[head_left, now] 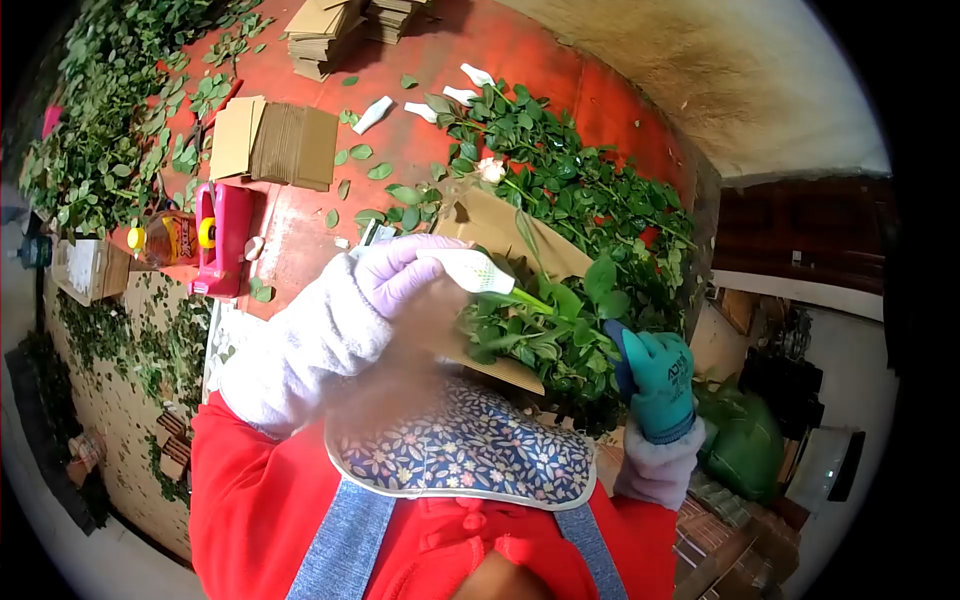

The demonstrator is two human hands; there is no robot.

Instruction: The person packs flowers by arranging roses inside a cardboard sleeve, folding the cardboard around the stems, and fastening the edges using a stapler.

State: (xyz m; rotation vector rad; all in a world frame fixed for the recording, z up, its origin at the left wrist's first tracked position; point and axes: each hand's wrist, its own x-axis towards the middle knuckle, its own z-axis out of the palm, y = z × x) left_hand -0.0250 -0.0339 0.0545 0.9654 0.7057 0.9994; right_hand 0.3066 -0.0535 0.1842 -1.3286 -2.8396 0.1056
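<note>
My left hand (405,272), in a light purple glove, pinches the tip of a white mesh bud sleeve (475,271). A green stem runs right and slightly down from the sleeve into rose leaves (575,310). In a teal glove with a dark blue palm, my right hand (660,378) is closed around leafy stems at the right edge of the foliage. Behind and below the sleeve lies a piece of brown corrugated cardboard (520,235). One pale pink rose (491,170) shows among the leaves beyond it.
On the red table (300,235) lie stacked cardboard pieces (292,146), several white sleeves (373,115) and loose leaves. A pink tape dispenser (222,240) and a bottle (165,238) stand at the left. Leafy stems (600,190) spread at the right, a heap (105,120) far left.
</note>
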